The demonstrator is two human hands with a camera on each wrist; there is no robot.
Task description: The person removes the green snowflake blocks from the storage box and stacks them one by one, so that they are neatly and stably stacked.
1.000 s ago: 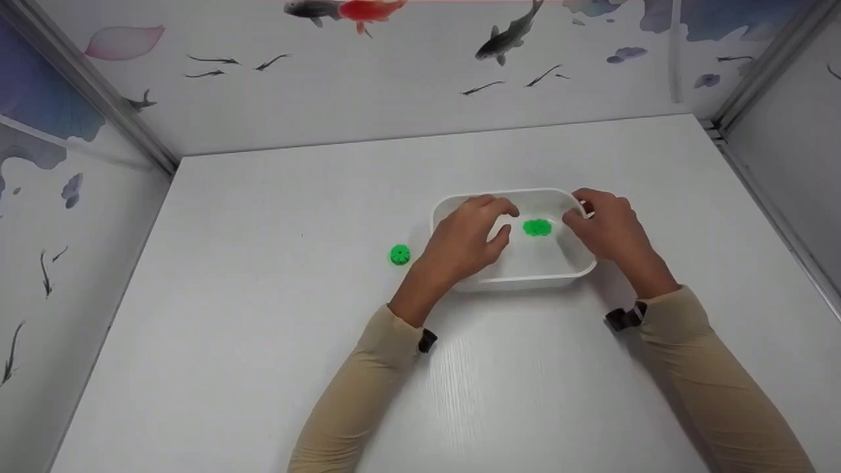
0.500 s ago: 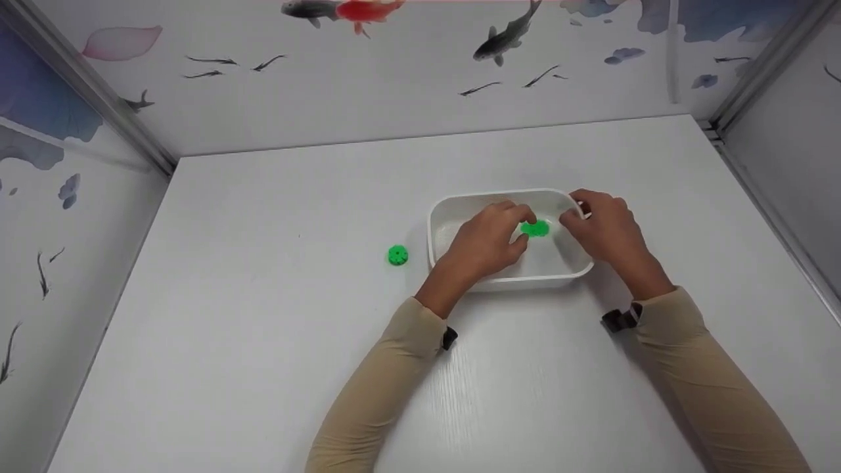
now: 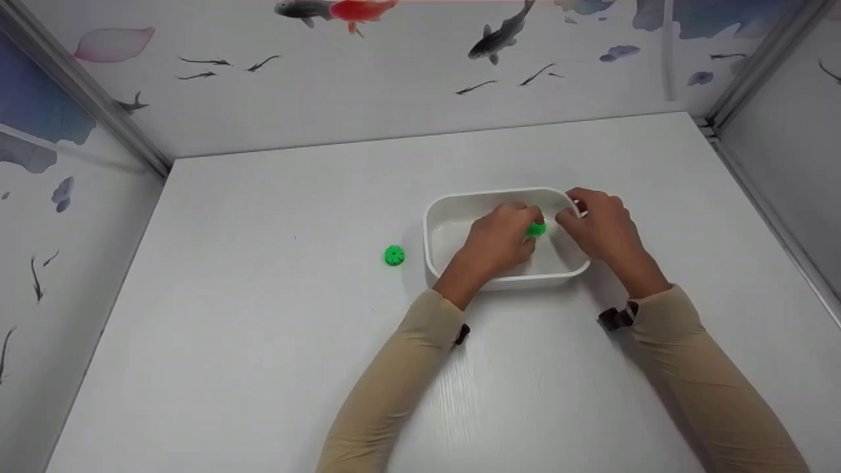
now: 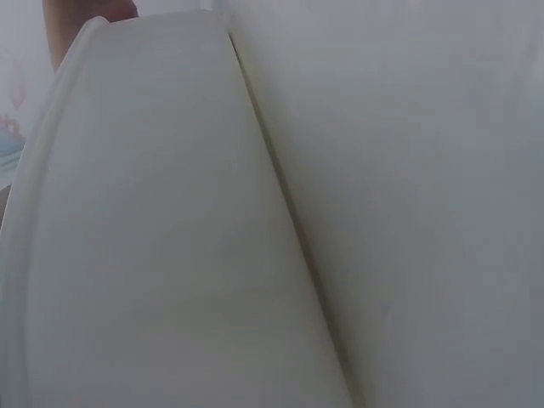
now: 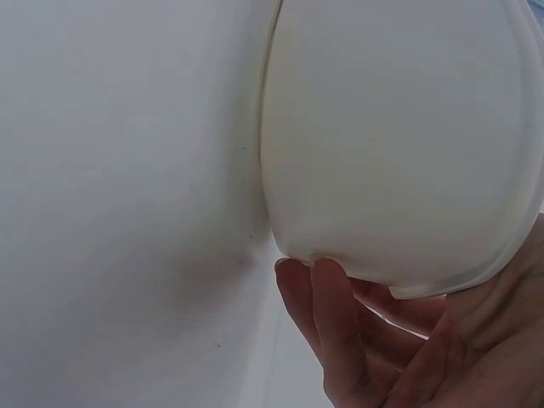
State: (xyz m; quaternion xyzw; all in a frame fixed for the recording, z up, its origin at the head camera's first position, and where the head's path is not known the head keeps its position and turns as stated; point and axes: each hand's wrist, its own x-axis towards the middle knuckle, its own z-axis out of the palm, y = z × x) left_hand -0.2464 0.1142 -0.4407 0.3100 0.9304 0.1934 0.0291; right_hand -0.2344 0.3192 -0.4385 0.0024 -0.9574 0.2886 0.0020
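Note:
A white plastic tray (image 3: 447, 231) with rounded corners stands on the white table in the head view. Inside it, toward its right end, lie green notched plastic discs (image 3: 537, 230), partly covered by the fingers of my left hand (image 3: 500, 238). Those fingers curve down around the green discs; whether they pinch one is hidden. My right hand (image 3: 603, 226) grips the tray's right end, thumb inside the rim and fingers outside. In the right wrist view, fingertips (image 5: 327, 280) press against the tray's outer wall (image 5: 391, 144). The left wrist view shows mostly the tray's outer side (image 4: 170, 212).
A single round green notched disc (image 3: 394, 255) lies on the table (image 3: 263, 315) just left of the tray. Panels printed with fish (image 3: 502, 33) enclose the table at the back and sides.
My left hand has moved right inside the tray, and its fingers now overlap the green discs. The right hand stays on the tray's end. The view has shifted slightly.

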